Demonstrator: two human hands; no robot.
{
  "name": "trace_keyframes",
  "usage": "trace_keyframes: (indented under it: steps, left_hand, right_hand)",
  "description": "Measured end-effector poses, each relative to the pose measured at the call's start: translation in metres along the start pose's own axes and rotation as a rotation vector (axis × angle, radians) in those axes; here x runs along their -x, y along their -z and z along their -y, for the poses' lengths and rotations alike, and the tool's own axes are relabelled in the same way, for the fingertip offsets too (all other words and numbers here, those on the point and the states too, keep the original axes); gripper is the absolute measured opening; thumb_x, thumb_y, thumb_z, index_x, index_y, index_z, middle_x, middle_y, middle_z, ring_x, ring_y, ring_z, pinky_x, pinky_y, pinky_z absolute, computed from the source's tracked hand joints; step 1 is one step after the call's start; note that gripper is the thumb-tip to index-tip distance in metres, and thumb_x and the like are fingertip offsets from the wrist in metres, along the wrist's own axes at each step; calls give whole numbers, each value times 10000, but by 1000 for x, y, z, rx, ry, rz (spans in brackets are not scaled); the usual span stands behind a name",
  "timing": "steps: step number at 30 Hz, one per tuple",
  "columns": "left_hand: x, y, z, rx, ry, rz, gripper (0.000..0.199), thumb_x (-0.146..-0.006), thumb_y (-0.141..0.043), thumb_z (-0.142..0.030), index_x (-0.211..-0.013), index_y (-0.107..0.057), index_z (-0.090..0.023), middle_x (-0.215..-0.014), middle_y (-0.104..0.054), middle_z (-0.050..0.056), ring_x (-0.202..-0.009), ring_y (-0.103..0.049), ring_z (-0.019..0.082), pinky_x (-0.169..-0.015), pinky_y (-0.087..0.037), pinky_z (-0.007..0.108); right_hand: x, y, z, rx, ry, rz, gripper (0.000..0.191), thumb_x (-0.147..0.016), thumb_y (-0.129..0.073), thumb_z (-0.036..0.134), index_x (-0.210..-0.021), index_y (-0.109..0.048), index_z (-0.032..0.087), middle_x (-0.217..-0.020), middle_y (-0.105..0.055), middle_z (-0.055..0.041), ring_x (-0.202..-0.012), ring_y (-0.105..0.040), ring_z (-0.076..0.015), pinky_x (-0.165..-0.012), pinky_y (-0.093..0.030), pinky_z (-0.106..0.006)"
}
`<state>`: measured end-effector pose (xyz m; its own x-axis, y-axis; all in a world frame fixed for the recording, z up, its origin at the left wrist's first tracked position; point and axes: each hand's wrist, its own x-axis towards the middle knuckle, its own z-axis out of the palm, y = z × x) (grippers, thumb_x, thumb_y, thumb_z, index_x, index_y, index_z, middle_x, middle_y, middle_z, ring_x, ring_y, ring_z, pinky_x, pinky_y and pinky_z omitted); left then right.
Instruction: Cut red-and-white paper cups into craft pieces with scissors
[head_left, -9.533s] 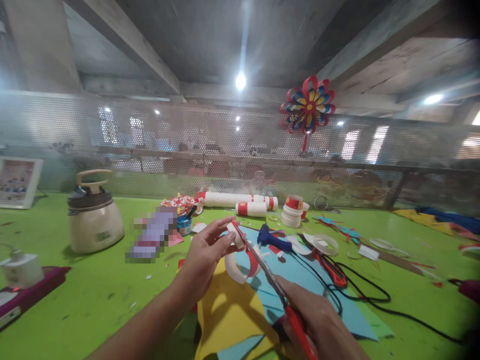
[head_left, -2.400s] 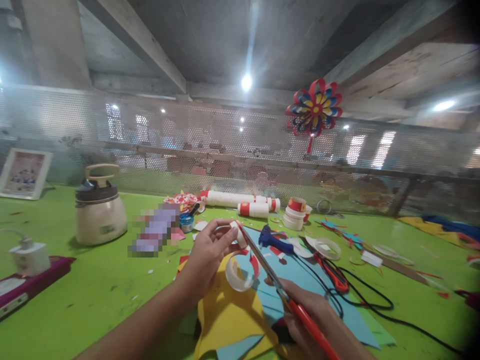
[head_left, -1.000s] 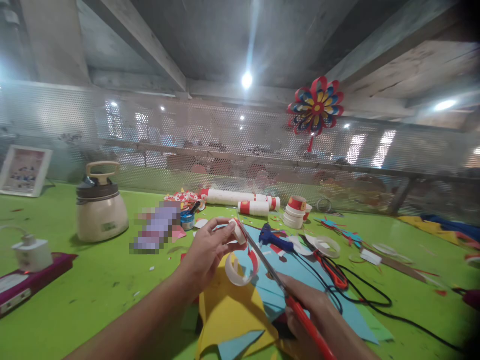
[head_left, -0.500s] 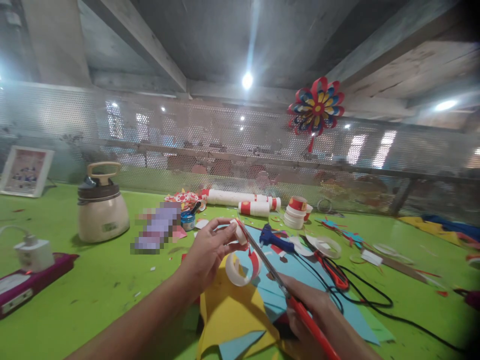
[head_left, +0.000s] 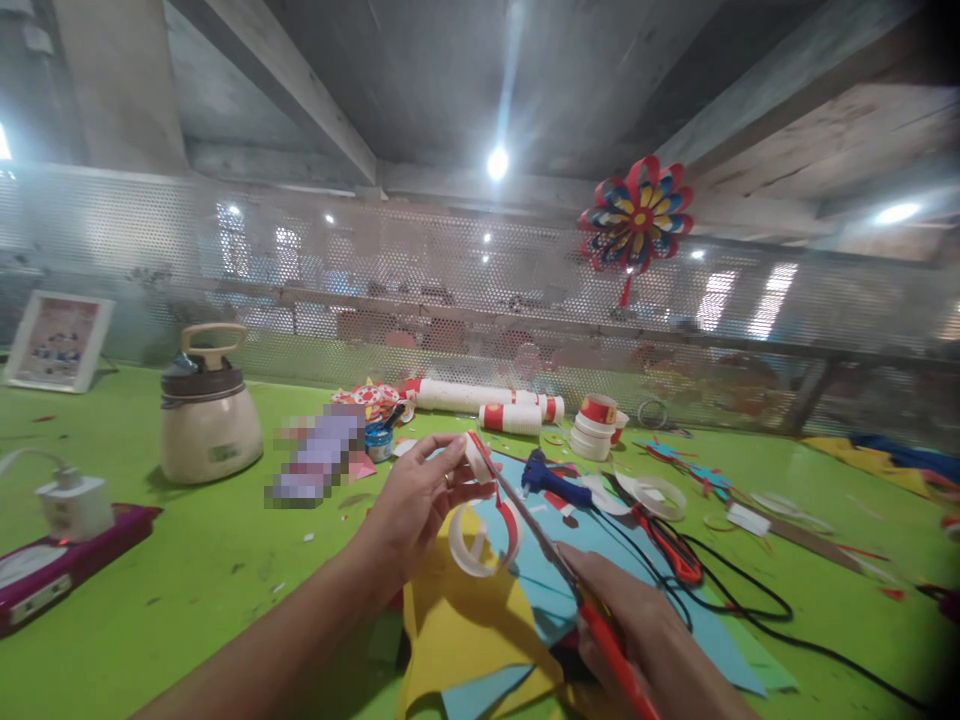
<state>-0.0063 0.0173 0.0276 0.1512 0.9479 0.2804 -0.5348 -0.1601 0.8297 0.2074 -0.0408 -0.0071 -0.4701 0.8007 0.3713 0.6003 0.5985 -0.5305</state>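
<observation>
Between the fingers of my left hand [head_left: 420,495] is a white and red paper cup piece [head_left: 478,460], with a curled strip [head_left: 461,545] hanging below it. My right hand [head_left: 630,610] is closed around the red handles of the scissors [head_left: 536,530], whose blades point up and left and meet the edge of the cup piece. Under the curl lie yellow paper [head_left: 472,630] and light blue paper [head_left: 705,630].
Beyond my hands are a blue glue gun [head_left: 555,480] with a black cord, stacked paper cups [head_left: 592,430], lying cups [head_left: 510,418] and a blue jar [head_left: 378,442]. A kettle [head_left: 210,430] and a power strip [head_left: 82,560] stand left. Red-handled scissors [head_left: 675,550] lie right.
The view has shifted slightly. The curled strip hangs a little differently under the cup piece, and the red scissor handles have tilted slightly. Both hands keep their holds.
</observation>
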Motion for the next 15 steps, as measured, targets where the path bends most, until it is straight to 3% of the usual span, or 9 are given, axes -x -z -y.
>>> trace_keyframes:
  steps: [4,9,15]
  left_hand:
    - [-1,1,2,17,-12,-2,175,-792,-654,-274,-861,-585,-129,-791,-674,89,-740,-638,204,-756,-514,389]
    - [0,0,1,46,-19,-12,202,-754,-697,-253,-857,-574,-131,-770,-664,77,-769,-651,233,-748,-521,405]
    - [1,0,2,81,-31,13,166,-799,-652,-205,-907,-539,-149,-803,-645,59,-814,-644,221,-766,-512,382]
  right_hand:
    - [2,-1,5,64,-79,-35,425,-896,-427,271,-1317,-477,236,-1025,-644,-88,-925,-601,-237,-826,-476,-341]
    - [8,-2,2,187,-77,-127,444,-851,-507,279,-1291,-522,218,-966,-657,-105,-909,-611,-254,-808,-497,-342]
    - [4,0,-2,84,-7,-50,458,-827,-465,203,-1283,-506,209,-944,-666,-73,-828,-621,-224,-755,-494,-307]
